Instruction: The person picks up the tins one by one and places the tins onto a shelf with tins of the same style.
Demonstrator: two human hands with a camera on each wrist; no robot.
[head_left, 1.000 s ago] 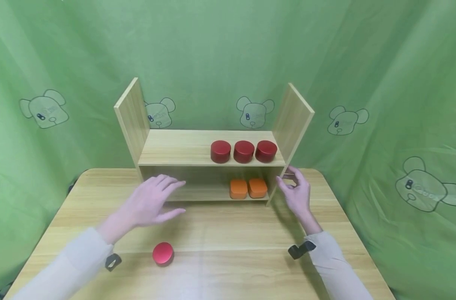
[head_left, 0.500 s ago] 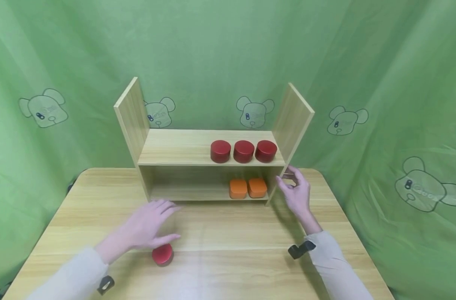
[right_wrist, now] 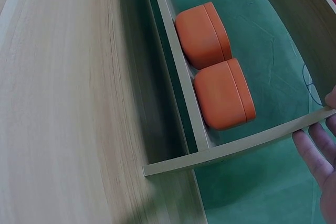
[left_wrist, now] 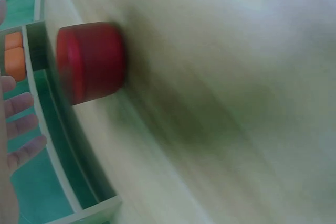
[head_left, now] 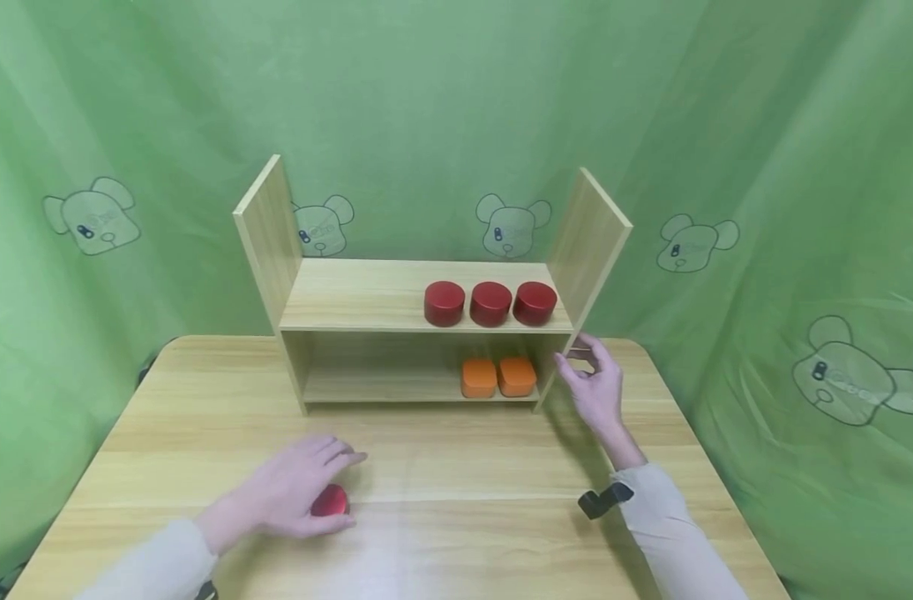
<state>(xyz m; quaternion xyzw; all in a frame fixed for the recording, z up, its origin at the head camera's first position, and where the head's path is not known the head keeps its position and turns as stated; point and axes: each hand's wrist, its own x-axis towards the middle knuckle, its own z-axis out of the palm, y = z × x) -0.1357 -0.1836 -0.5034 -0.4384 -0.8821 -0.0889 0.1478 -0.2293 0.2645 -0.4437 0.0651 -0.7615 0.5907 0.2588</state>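
My left hand (head_left: 295,487) is low over a round red tin (head_left: 331,501) on the table, fingers stretched on its far side and thumb on its near side. Part of the tin is hidden under the hand. In the left wrist view the red tin (left_wrist: 97,59) lies apart from the straight fingers (left_wrist: 23,124). My right hand (head_left: 597,387) holds the right side panel of a two-tier wooden shelf (head_left: 351,296). The right wrist view has the thumb on the panel's inner side and the fingers (right_wrist: 312,156) on its outer side.
Three dark red round tins (head_left: 490,304) stand in a row on the upper tier, toward the right. Below them, two orange square tins (head_left: 478,378) sit on the lower tier. A green curtain (head_left: 426,100) hangs behind the wooden table (head_left: 456,533).
My left hand has come down and toward me, from in front of the shelf's lower left to over the red tin. My right hand stays on the panel.
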